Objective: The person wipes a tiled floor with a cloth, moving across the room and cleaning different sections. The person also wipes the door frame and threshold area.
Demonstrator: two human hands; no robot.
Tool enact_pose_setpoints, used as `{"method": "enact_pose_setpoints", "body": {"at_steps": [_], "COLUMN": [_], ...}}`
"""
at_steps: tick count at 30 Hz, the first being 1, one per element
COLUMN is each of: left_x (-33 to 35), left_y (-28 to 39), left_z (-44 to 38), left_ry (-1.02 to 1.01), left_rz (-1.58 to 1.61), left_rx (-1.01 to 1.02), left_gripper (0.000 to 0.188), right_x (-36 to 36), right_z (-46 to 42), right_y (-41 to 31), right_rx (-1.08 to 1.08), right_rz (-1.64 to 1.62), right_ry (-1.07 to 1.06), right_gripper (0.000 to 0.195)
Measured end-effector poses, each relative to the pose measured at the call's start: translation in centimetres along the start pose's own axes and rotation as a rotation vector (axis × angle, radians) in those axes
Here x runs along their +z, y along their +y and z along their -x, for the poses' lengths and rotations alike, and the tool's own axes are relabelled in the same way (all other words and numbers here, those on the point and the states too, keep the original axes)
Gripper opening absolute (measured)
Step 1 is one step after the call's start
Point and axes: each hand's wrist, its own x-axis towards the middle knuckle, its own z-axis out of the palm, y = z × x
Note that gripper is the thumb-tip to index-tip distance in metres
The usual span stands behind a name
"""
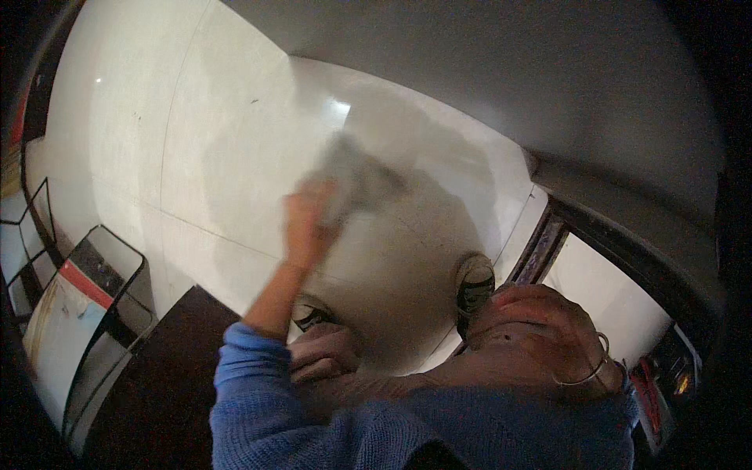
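My left hand (pixel 308 220) reaches out over a pale, glossy floor (pixel 235 147), its sleeve pushed up the forearm. It is closed on a grey cloth (pixel 358 179), which lies bunched against the floor; hand and cloth are blurred. Down at the right, in shadow, my right hand (pixel 578 346) seems to rest by my bent knee, near a thin metal bangle (pixel 600 376). Its fingers cannot be made out clearly. My two shoes (pixel 477 285) stand on the floor, apart, behind the cloth.
A grey wall or panel (pixel 470 64) borders the floor at the top right. A dark door track or threshold (pixel 537 249) lies right of my shoe. At the left are a black metal frame (pixel 141 264) with a white and red panel (pixel 85 285) and a dark brown surface (pixel 170 352).
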Motion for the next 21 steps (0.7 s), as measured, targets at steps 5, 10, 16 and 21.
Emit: {"method": "enact_pose_setpoints", "body": {"at_steps": [5,10,16,21], "left_x": [-3.3,3.9,16.0,9.1], "left_y": [-11.5,-1.2,8.3,7.2], "left_z": [7.6,5.4,5.0,-2.2], "left_ry": [0.071,-0.215,-0.167,-0.031], "left_rz": [-0.097,-0.211,-0.041,0.213], "left_rx": [-0.982,-0.319,0.004,0.084], "left_gripper": [0.075,0.069,0.062,0.062], "right_x": [0.7,1.8,3.5,3.5], "right_z": [-1.6,-0.8,-2.5,-1.8], "right_y": [-1.1,0.0,-2.6,-2.2], "right_rx": [0.072,0.124,0.144,0.16], "right_rz": [0.179,0.064,-0.048,-0.11], "right_ry": [-0.078,0.129,0.125,0.109], "right_gripper": [0.028,0.028,0.03,0.03]}}
